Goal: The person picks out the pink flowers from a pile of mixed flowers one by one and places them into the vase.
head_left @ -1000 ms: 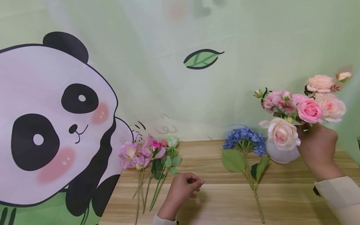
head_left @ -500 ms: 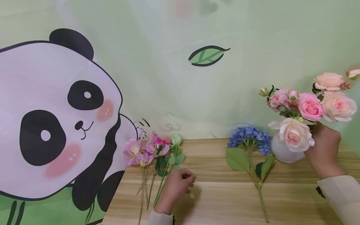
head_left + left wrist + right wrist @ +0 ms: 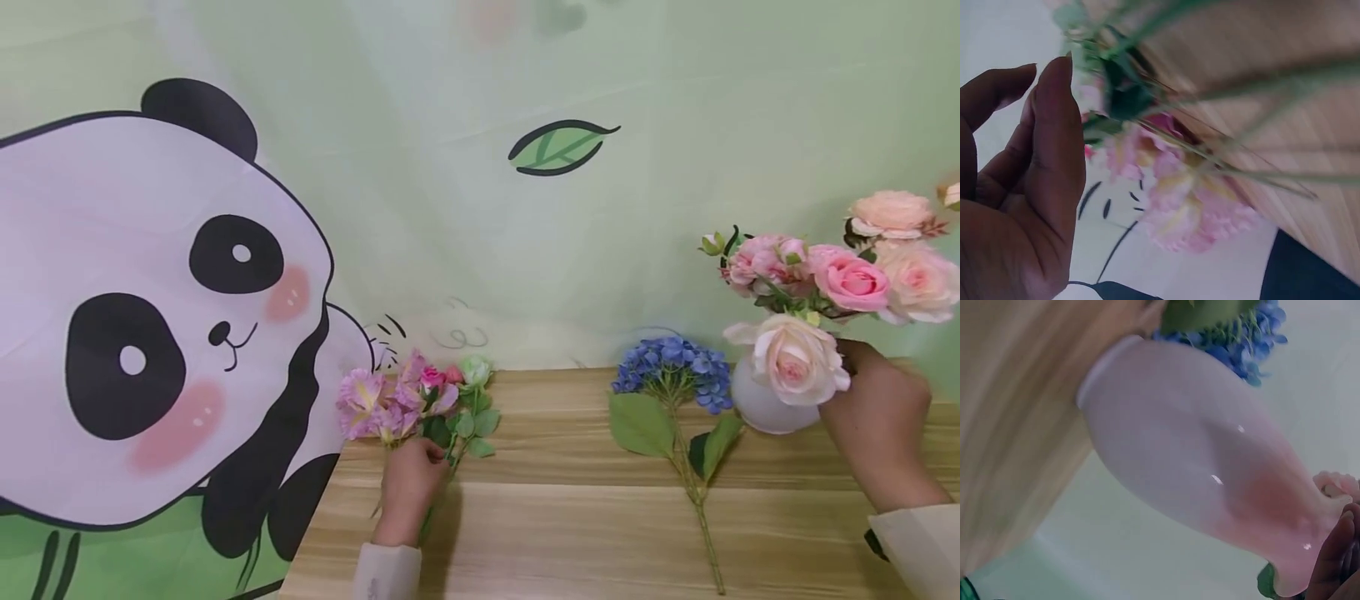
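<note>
My left hand point(image 3: 411, 483) is over the stems of the loose flowers at the table's left. In the left wrist view its thumb and fingers are bent with nothing between them, beside pink-purple flowers point(image 3: 1179, 206) with yellow centres and thin green stems. At the right, my right hand point(image 3: 881, 425) grips the neck of a white vase point(image 3: 772, 408). The right wrist view has fingertips point(image 3: 1338, 547) at the mouth of this glossy, rounded vase. A cream rose point(image 3: 798, 362), a pink rose point(image 3: 855, 279) and other blooms stand above it, partly hiding the hand.
A blue hydrangea point(image 3: 671, 367) with broad leaves lies on the wooden table point(image 3: 562, 533), left of the vase. Near the left-hand flowers are a small white-green rose point(image 3: 476, 369) and pink buds. A pale green cloth with a panda print point(image 3: 247, 333) hangs behind.
My left hand has moved left from the bare wood to above the loose stems. The right hand stays at the vase neck. The whole view has shifted slightly.
</note>
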`<state>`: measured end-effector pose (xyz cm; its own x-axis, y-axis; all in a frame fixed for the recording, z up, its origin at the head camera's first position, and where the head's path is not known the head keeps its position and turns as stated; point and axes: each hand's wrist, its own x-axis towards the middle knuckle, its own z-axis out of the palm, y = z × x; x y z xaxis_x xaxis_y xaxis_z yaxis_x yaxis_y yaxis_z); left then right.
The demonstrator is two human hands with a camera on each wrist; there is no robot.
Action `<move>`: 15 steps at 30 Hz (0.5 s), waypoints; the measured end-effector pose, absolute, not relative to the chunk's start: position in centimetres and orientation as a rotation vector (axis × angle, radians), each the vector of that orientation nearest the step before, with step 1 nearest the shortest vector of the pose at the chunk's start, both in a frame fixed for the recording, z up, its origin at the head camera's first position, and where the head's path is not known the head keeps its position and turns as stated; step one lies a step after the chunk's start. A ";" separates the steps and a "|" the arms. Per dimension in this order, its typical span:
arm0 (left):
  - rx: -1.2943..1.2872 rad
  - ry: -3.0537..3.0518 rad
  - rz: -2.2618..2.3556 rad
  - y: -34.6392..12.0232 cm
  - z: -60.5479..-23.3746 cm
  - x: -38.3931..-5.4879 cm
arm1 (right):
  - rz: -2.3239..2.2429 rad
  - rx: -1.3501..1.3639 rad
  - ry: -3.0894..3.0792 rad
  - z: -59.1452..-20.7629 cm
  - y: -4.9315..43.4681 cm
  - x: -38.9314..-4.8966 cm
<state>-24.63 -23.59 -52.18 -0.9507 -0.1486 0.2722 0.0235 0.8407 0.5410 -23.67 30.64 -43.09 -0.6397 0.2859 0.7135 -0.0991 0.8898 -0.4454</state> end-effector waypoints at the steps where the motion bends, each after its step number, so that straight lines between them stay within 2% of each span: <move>1: 0.120 -2.729 -0.764 -23.8 -52.2 -24.7 | 0.563 -0.129 -2.206 -43.4 30.7 -23.4; 5: 0.201 -2.806 -0.664 -23.3 -51.1 -24.2 | 0.566 -0.100 -2.273 -44.9 30.8 -22.1; 8: 0.157 -2.817 -0.598 -23.8 -52.2 -24.6 | 0.571 -0.060 -2.331 -46.0 30.6 -21.3; 15: 0.028 -2.816 -0.298 -28.3 -63.3 -30.9 | 0.553 0.064 -2.309 -47.3 30.2 -20.6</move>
